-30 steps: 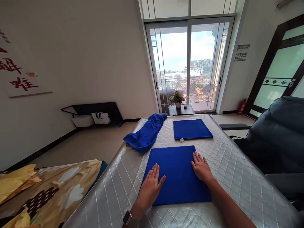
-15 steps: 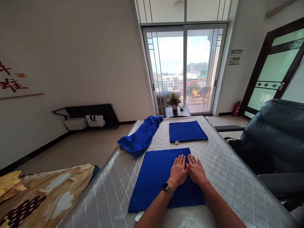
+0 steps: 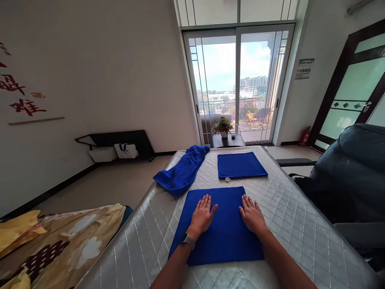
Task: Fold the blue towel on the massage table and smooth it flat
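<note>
From the head view, a blue cloth (image 3: 225, 237) lies flat on the worktop (image 3: 288, 224), which has a quilted silver surface, toward the near end and between its left and right edges. The left hand (image 3: 202, 216) rests open on the cloth's left half, fingers straight and thumb apart; the right hand (image 3: 252, 212) lies open along its right edge, fingertips near its far right corner. Neither hand grips anything; how hard they press, I cannot tell.

A second flat blue cloth (image 3: 242, 164) lies near the worktop's far edge, toward the far right corner, with a white tag (image 3: 227, 180) at its near side. A crumpled blue cloth (image 3: 183, 170) lies along the left edge by the far left corner.

The step in hand looks like smoothing the near cloth. Any next move calls for flat, even palms, so its edges stay straight.
</note>
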A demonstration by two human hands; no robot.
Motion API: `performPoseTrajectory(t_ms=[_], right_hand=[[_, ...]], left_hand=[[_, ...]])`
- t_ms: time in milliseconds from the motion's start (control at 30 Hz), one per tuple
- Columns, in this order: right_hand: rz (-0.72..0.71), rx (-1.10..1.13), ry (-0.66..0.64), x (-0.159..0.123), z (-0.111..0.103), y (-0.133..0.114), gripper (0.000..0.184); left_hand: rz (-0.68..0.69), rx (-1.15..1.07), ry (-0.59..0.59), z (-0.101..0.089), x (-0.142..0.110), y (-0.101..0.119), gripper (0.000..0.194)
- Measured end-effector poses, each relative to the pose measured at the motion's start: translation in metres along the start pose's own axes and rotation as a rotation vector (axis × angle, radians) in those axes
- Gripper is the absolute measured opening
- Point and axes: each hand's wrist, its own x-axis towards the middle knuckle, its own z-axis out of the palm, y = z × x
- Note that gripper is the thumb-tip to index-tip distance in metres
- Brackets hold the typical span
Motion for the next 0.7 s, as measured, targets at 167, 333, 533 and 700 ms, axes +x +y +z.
performPoseTrajectory(t_ms=[167, 333, 533, 700], right_hand=[[0.006, -0.017, 0.017, 0.001, 0.005, 0.001, 0.067], [0.006, -0.047, 0.016, 0.002, 0.009, 0.003, 0.067], [0.007, -0.066, 0.010, 0.003, 0.010, 0.004, 0.067], [0.009, -0.090, 0.009, 0.003, 0.009, 0.005, 0.067]], left_hand=[[-0.071, 0.042, 0.047, 0.001, -0.011, -0.052, 0.074], [-0.144, 0.039, 0.075, 0.001, -0.020, -0.074, 0.081], [-0.150, -0.009, 0.141, 0.009, -0.017, -0.075, 0.079], [-0.146, -0.042, 0.166, 0.009, -0.019, -0.076, 0.079]])
